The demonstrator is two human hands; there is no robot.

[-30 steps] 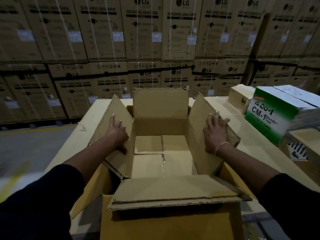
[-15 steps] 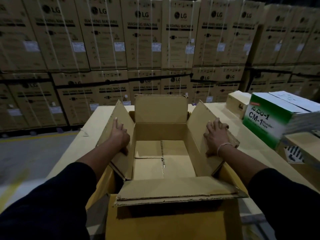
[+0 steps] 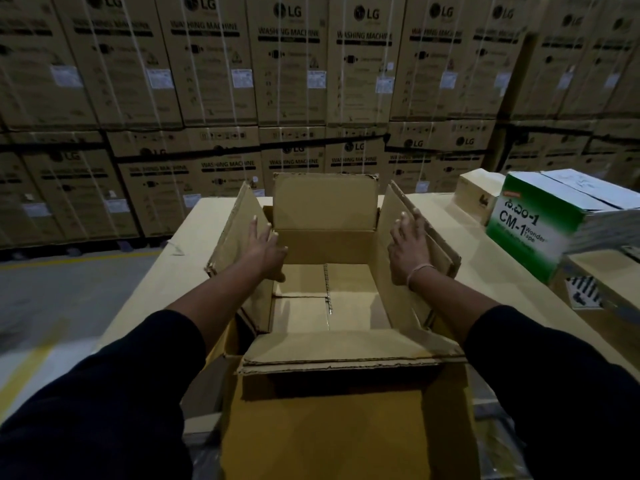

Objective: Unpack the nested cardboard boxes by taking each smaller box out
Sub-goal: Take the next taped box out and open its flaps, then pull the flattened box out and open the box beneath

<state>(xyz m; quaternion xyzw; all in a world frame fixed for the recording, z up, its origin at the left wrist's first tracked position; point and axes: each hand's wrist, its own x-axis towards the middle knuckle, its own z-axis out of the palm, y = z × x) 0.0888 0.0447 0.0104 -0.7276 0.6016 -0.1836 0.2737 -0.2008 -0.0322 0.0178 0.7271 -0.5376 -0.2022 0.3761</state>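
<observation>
Two boxes sit one inside the other at the near edge of a long tan table [image 3: 145, 289] in a dim storeroom. The outer box [image 3: 346, 427] is closest to the person, and the inner box [image 3: 329, 299] stands in it with all four flaps up and its bottom bare. Past the right hand [image 3: 408, 251], on the same table, lie a green and white tape box [image 3: 540, 226] and, just behind that, a small plain carton [image 3: 479, 194]. A striped label [image 3: 585, 292] shows on another box to the right of that hand's wrist. Beyond the table, past both hands, rises a wall of stacked washing machine cartons [image 3: 291, 71]. To the left of the left hand [image 3: 265, 247], grey floor carries a yellow line [image 3: 79, 259].

Compared with half a second ago, both hands have slid forward along the side flaps, toward the far end of the box, and the flaps stand more upright.

The left hand lies with straight fingers flat against the inside of the left flap [image 3: 235, 230]. The right hand does the same on the right flap [image 3: 401, 220], fingers spread and straight. The inner box lies between the two hands, its floor below them.
</observation>
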